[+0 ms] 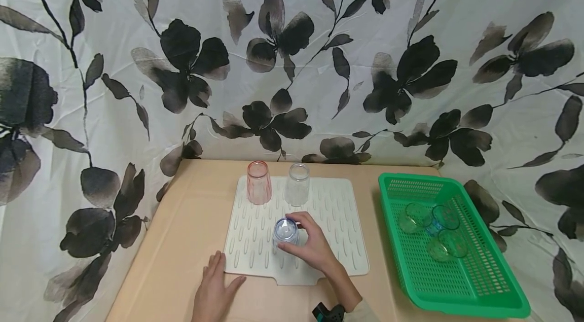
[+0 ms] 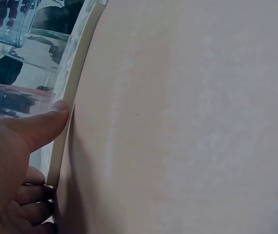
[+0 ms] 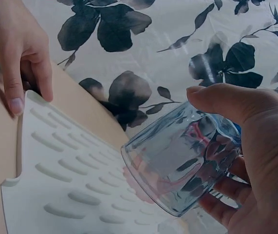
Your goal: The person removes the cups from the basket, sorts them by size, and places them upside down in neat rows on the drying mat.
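Observation:
My right hand point(image 1: 310, 243) grips a blue-tinted clear glass point(image 1: 286, 233) between thumb and fingers. In the right wrist view, the glass's wide rim faces the white ridged drying mat point(image 1: 255, 256) and its thick base is toward my palm. Whether the rim touches the mat cannot be told. My left hand point(image 1: 214, 286) holds the mat's near left corner, thumb along the front edge and fingers at the side. On the mat's far part stand a pink glass point(image 1: 259, 185) and, to its right, a colourless glass point(image 1: 297, 187).
At the right of the table point(image 1: 173, 241) sits a green plastic basket point(image 1: 470, 289). Inside it lie three glasses, two greenish ones point(image 1: 447, 246) and a blue-patterned one point(image 1: 443, 219). A floral curtain point(image 1: 319, 83) hangs behind the table.

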Demonstrator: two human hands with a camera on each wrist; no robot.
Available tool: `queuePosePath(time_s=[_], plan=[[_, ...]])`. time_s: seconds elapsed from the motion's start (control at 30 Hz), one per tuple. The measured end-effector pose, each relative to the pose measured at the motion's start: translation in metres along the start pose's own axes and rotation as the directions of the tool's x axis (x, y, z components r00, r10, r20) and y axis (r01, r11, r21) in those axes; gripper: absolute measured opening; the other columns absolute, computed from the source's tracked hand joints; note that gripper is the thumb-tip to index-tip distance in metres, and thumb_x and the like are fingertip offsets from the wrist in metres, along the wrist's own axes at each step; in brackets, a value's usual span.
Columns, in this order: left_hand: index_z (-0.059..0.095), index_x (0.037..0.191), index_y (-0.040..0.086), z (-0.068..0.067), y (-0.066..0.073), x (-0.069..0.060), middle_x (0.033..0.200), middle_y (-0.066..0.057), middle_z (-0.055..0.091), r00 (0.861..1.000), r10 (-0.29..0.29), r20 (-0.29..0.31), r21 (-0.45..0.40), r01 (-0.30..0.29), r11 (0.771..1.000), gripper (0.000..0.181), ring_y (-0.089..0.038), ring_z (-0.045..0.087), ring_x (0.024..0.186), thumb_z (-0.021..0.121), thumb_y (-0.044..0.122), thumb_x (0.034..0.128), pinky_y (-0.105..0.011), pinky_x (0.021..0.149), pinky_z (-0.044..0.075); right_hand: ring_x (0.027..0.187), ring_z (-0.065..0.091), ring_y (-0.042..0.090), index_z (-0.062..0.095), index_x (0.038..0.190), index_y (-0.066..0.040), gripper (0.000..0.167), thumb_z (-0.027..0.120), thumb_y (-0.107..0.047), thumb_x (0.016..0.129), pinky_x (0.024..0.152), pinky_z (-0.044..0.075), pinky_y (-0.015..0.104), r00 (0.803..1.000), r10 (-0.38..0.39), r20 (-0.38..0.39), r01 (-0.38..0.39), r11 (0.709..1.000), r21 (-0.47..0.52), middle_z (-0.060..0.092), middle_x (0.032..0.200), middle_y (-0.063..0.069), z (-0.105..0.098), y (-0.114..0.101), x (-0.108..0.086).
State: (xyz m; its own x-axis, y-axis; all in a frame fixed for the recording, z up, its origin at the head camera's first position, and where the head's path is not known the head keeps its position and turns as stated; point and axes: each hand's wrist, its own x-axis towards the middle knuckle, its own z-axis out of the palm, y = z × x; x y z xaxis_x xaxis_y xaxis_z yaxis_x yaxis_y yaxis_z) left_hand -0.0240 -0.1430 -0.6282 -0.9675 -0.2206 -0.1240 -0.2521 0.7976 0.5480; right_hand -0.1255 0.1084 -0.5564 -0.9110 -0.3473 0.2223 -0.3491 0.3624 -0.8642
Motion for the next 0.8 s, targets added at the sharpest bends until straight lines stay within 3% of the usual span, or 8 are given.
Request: queuePosePath(time_s=[0.07,0.37,0.8], plan=[[0.032,0.150,-0.011,0.001,0.000,-0.001,0.160,-0.031,0.025,1.000,-0.001,-0.014,-0.007,0.001,1.000,0.095,-0.049,0.019,0.150,0.077,0.042,0.0851,-0.061,0.125,0.018,0.119,0.059,0.013,0.060,0.131,-0.031,0.062,0.088,-0.039,0.076,0.102,0.055,0.048,1.000,-0.001,0.001,0.001,1.000,-0.003,0.059,0.130,-0.011,0.004,0.002,0.003],[0.035,0.149,-0.010,0.005,0.002,-0.001,0.159,-0.030,0.030,0.996,0.009,-0.085,-0.006,-0.010,1.000,0.091,-0.048,0.024,0.149,0.078,0.038,0.0850,-0.060,0.125,0.021,0.119,0.061,0.017,0.058,0.134,-0.021,0.064,0.085,-0.037,0.079,0.103,0.057,0.042,1.000,0.001,-0.031,-0.003,0.998,-0.060,0.059,0.131,-0.003,0.020,0.005,0.019],[0.032,0.151,-0.009,0.004,0.000,-0.001,0.160,-0.029,0.027,0.999,-0.016,-0.045,-0.045,0.013,0.999,0.095,-0.048,0.021,0.150,0.077,0.042,0.0846,-0.062,0.125,0.020,0.121,0.058,0.021,0.057,0.136,-0.008,0.068,0.086,-0.030,0.078,0.113,0.051,0.039,0.996,0.049,-0.070,-0.051,0.999,-0.016,0.052,0.127,0.005,0.053,0.024,0.055]])
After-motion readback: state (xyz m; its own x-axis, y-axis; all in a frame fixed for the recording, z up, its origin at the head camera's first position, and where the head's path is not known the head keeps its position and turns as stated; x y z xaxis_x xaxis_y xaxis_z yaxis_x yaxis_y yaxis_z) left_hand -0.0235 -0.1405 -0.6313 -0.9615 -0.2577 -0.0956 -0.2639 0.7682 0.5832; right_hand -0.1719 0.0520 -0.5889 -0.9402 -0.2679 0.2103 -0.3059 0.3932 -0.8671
